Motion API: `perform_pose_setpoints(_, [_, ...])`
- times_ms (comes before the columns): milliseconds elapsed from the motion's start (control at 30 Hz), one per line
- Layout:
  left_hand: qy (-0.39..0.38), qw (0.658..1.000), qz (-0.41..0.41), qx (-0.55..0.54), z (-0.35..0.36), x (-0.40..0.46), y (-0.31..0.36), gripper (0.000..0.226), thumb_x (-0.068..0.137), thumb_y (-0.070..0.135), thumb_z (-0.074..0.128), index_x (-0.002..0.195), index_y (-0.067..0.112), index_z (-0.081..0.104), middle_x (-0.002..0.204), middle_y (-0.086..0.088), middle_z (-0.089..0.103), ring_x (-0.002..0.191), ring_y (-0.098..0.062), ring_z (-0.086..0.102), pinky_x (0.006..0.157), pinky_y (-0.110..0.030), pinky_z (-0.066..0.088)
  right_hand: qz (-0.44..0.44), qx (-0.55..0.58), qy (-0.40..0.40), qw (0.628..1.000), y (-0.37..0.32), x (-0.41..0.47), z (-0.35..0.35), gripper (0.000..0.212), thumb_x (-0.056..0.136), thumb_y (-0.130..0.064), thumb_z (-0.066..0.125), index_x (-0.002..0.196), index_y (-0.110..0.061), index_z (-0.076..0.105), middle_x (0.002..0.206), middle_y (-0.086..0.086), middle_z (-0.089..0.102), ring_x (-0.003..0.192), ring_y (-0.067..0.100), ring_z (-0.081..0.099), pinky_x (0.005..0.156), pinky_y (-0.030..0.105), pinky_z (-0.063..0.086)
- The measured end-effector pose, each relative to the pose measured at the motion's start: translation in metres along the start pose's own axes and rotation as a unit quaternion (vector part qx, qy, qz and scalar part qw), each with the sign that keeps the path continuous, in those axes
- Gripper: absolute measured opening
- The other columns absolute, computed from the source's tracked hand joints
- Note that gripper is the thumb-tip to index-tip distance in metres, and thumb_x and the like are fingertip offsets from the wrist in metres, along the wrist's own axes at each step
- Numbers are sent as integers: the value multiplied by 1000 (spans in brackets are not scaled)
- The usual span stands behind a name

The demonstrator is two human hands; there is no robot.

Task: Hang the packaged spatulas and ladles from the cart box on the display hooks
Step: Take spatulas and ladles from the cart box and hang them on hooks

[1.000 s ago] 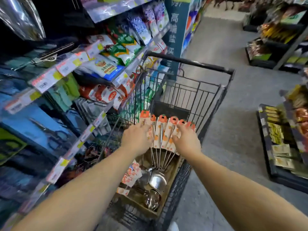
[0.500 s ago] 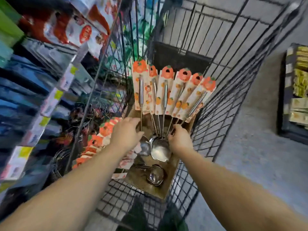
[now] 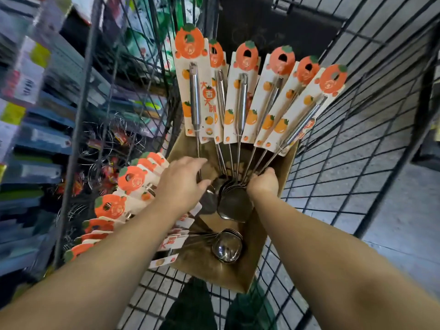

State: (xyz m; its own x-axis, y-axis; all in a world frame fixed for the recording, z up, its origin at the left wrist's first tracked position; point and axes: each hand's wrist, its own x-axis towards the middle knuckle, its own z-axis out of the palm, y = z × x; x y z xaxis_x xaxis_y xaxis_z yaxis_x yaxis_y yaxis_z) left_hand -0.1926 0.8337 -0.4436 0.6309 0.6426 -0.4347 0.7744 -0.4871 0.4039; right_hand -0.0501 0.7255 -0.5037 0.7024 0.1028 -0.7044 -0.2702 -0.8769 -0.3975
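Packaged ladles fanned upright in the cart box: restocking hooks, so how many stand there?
6, left to right: first, second, third, fourth, fifth, sixth. More packages lie at the box's left; others may be hidden.

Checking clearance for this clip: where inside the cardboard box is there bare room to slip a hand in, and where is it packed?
Bare cardboard shows at the box's near right, beside the lying ladle bowls. Crowded: the far end, where the fanned ladles converge between left hand and right hand, and the left side, under stacked carded packs.
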Motion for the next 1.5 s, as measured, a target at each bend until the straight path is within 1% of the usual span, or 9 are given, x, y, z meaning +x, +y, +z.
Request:
perform_pose_setpoints(200, [-13, 1000, -4, 3, 2, 1, 5, 53, 85, 36, 65, 135, 25, 50, 131, -3, 55, 120, -25, 48, 100, -39, 39, -36, 20, 31, 999, 2, -3, -3, 4, 98, -15, 46, 96, -11, 48, 88, 4, 54, 85, 25, 55, 72, 28, 37])
perform_pose_setpoints(333, [-23, 1000, -4, -19, -4, 0, 15, 55, 85, 38, 65, 135, 26, 49, 132, -2, 54, 122, -23, 48, 100, -37, 40, -96, 22, 28, 995, -12, -23, -20, 13, 98, -18, 48, 106, -11, 55, 86, -1, 57, 78, 18, 52, 69, 26, 37])
perform_pose_setpoints(600, [-78, 979, -39, -185, 0, -3, 33, 32, 86, 31, 64, 117, 24, 62, 114, 1, 66, 108, -20, 59, 90, -35, 47, -266, 89, -99, 955, -47, -68, -32, 5, 91, -23, 62, 92, -28, 62, 81, -8, 67, 80, 7, 65, 73, 25, 55])
perform_pose_setpoints(700, [-41, 969, -53, -237, 5, -8, 29, 13, 89, 32, 60, 93, 23, 68, 86, 2, 69, 84, -18, 63, 77, -38, 51, -254, 158, -131, 945, -47, -66, -28, 16, 91, -28, 63, 105, -22, 66, 90, -6, 70, 88, 6, 67, 80, 26, 56])
perform_pose_setpoints(867, [63, 962, -87, -250, 7, -11, 12, 18, 88, 43, 58, 85, 28, 67, 77, 5, 65, 79, -18, 61, 70, -37, 51, -60, 132, 7, 989, -17, -22, -13, 37, 97, -28, 51, 132, -17, 49, 124, 4, 62, 108, 18, 58, 88, 26, 42])
perform_pose_setpoints(1000, [110, 955, -96, -260, 3, -8, 3, 13, 88, 34, 62, 78, 27, 66, 75, 4, 66, 76, -18, 60, 70, -32, 48, 19, 29, -82, 996, 10, 2, 4, 54, 96, -15, 53, 146, -17, 33, 140, 8, 52, 127, 28, 50, 109, 37, 39])
perform_pose_setpoints(1100, [128, 952, -83, -265, 3, -9, -2, 16, 87, 30, 63, 71, 30, 62, 71, 7, 64, 73, -14, 59, 67, -23, 45, 2, 0, -104, 995, 14, 7, 9, 42, 97, -13, 51, 138, -13, 46, 134, 11, 56, 124, 30, 52, 107, 35, 39])
perform_pose_setpoints(1233, [138, 951, -70, -267, 5, -14, -4, 16, 87, 29, 64, 72, 25, 65, 71, 1, 65, 73, -18, 60, 70, -34, 47, -11, 23, -64, 998, 16, 3, 12, 34, 98, -15, 48, 131, -10, 54, 128, 10, 61, 118, 28, 56, 103, 32, 41])
perform_pose_setpoints(1500, [109, 954, -58, -275, -22, -40, 14, 26, 87, 37, 62, 70, 18, 63, 65, -3, 60, 64, -18, 53, 60, -33, 42, -114, 68, -31, 991, 9, -57, -24, 15, 99, -19, 46, 110, -15, 56, 88, -2, 58, 83, 19, 56, 73, 31, 43])
